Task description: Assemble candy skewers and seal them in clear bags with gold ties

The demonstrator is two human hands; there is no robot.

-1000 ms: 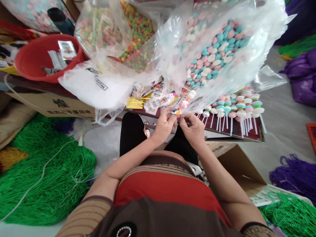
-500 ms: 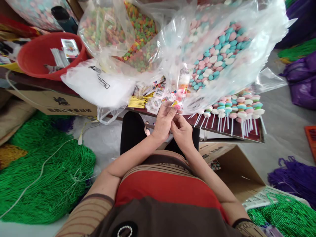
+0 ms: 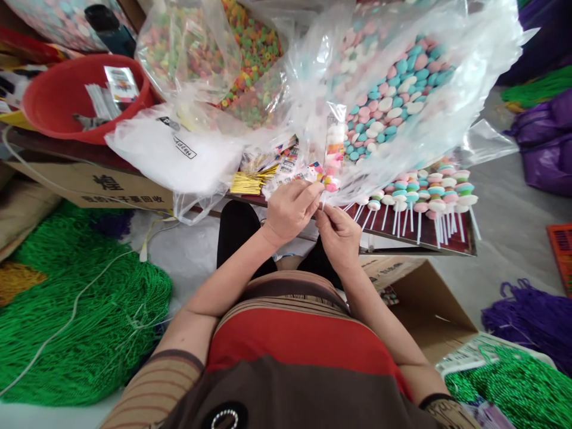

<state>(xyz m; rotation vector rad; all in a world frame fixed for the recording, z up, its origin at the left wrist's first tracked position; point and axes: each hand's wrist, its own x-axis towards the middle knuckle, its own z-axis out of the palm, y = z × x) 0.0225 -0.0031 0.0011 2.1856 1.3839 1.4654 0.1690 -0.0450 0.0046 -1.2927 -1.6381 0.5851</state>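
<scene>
A candy skewer (image 3: 334,156) in a clear printed wrapper stands upright over the table's front edge, its white stick pointing down towards me. My left hand (image 3: 292,210) is closed in a pinch at the wrapper's lower end, where the candy meets the stick. Just below and to the right, my right hand (image 3: 339,233) pinches the stick between thumb and fingers. Left of the skewer are yellow twist ties (image 3: 248,183) and several printed wrappers (image 3: 286,170). Several unwrapped candy skewers (image 3: 440,193) lie to the right, sticks over the edge.
A bag of pink, blue and white candies (image 3: 388,101) and a bag of ring candies (image 3: 250,59) sit behind my hands. At left are a red basin (image 3: 40,107) and a white plastic bag (image 3: 152,155). An open cardboard box (image 3: 429,310) and green cords (image 3: 80,310) are below.
The wrapped skewer has turned from slanting to upright. My right hand came in against the left, then moved slightly down and right along the stick. My left hand has turned over the wrapper's neck.
</scene>
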